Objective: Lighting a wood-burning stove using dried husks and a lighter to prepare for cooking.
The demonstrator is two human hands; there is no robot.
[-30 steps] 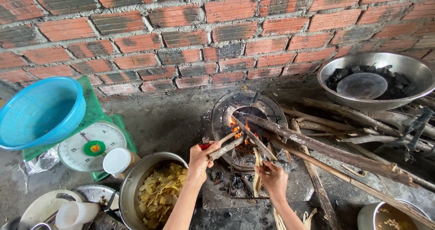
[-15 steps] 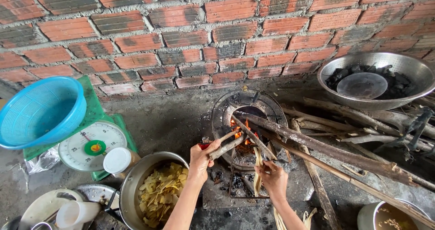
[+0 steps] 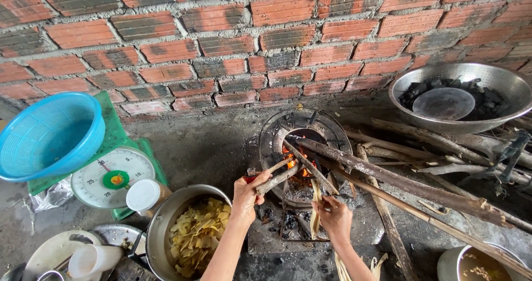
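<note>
A round clay stove [image 3: 327, 130] stands against the brick wall, with flames [image 3: 290, 158] burning inside. Several long sticks of firewood [image 3: 388, 177] lean into it from the right. My left hand [image 3: 247, 192] grips a short stick [image 3: 278, 178] together with a small red object, at the stove's front opening. My right hand [image 3: 334, 217] holds a strip of pale dry husk [image 3: 315, 203] pointing up toward the fire.
A pot of yellow chips [image 3: 197, 236] sits at my left. Beside it are a green kitchen scale [image 3: 108, 176], a blue basket [image 3: 47, 137] and white cups [image 3: 91, 259]. A metal bowl of charcoal [image 3: 460, 98] is at the right. Another pot [image 3: 482, 264] sits lower right.
Both hands stay at the stove mouth; the left hand's stick and the right hand's husk have shifted only slightly.
</note>
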